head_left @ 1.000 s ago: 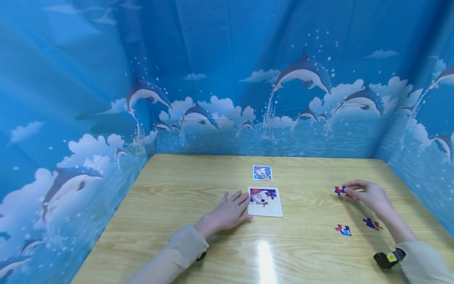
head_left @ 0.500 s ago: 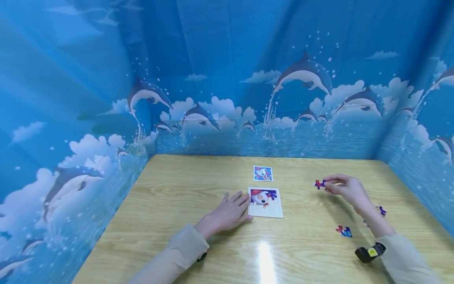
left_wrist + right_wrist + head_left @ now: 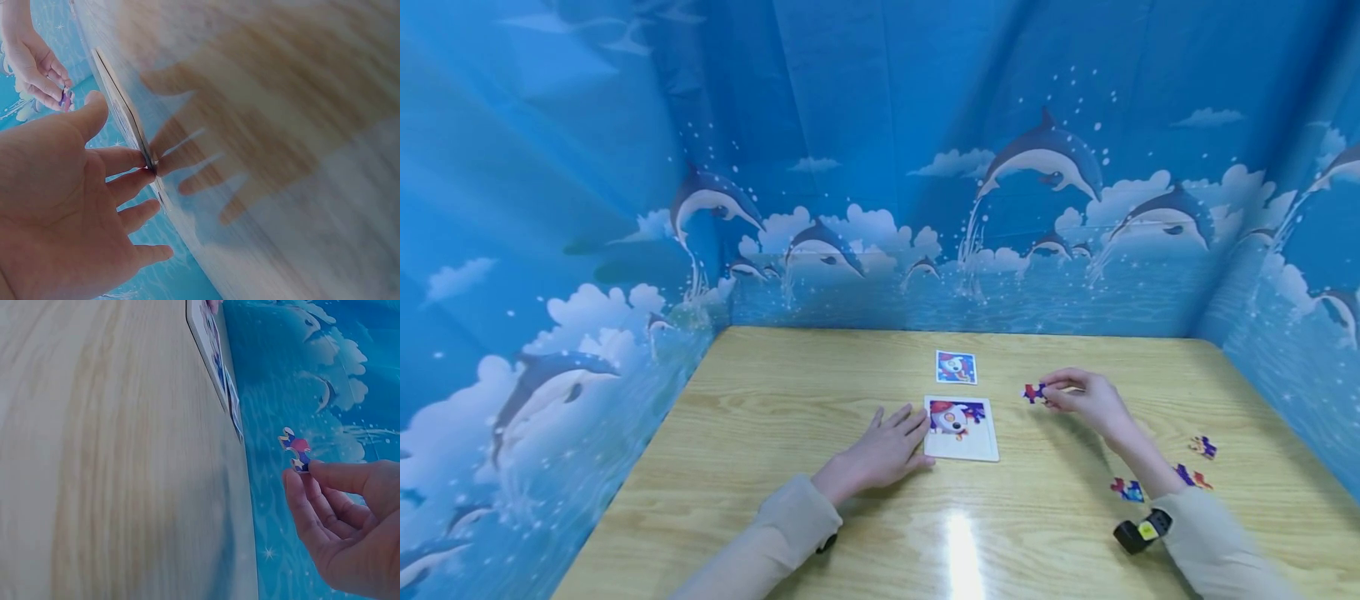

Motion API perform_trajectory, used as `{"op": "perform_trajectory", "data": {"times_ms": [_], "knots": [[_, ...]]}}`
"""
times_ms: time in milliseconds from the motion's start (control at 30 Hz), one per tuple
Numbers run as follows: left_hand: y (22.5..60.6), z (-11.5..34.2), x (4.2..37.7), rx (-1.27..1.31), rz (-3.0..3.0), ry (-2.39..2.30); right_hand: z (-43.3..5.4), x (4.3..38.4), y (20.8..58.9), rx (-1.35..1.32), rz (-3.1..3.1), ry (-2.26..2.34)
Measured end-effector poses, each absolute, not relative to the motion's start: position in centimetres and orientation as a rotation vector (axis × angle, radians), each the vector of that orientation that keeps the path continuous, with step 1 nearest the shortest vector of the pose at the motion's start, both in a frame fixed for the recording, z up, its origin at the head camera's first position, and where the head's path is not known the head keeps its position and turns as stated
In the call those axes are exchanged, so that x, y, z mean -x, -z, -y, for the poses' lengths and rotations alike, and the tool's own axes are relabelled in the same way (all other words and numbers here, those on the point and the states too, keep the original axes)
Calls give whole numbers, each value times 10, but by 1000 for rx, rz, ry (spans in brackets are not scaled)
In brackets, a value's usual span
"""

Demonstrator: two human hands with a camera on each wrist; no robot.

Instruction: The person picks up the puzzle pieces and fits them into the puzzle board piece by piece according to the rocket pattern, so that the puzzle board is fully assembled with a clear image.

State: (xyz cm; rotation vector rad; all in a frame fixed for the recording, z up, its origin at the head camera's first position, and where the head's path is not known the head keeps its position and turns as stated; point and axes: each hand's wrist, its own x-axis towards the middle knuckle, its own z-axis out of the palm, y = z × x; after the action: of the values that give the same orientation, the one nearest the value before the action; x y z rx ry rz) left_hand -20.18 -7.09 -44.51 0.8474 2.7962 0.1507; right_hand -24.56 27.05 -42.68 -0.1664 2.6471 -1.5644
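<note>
My right hand [image 3: 1093,405] pinches a red and purple jigsaw puzzle piece [image 3: 1033,392] between thumb and fingertips, held above the table right of the puzzle board. In the right wrist view the same puzzle piece [image 3: 297,450] shows beyond the fingertips. The white-framed puzzle board [image 3: 961,451] lies flat, its upper part filled with pieces showing a white character with a red hat; its lower part is bare. With fingers spread, my left hand [image 3: 880,450] touches the left edge of the board. The left wrist view shows the left fingertips [image 3: 147,170] against that edge.
A small picture card [image 3: 956,367] lies just behind the board. Loose puzzle pieces lie at the right: a red and blue piece [image 3: 1127,490], a purple and orange piece [image 3: 1193,477] and another piece [image 3: 1203,447]. A blue dolphin curtain [image 3: 880,167] stands behind the wooden table [image 3: 775,400].
My right hand has carried the puzzle piece leftward toward the board, uncovering loose pieces behind it. The left hand stays at the board's edge.
</note>
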Motion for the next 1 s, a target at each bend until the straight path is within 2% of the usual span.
{"op": "perform_trajectory", "data": {"times_ms": [500, 1000], "knots": [[444, 71, 202, -849, -2790, -152, -219, 250, 442, 236, -2618, 1448], [444, 71, 202, -861, -2793, -138, -198, 250, 446, 347, -2663, 1216]]}}
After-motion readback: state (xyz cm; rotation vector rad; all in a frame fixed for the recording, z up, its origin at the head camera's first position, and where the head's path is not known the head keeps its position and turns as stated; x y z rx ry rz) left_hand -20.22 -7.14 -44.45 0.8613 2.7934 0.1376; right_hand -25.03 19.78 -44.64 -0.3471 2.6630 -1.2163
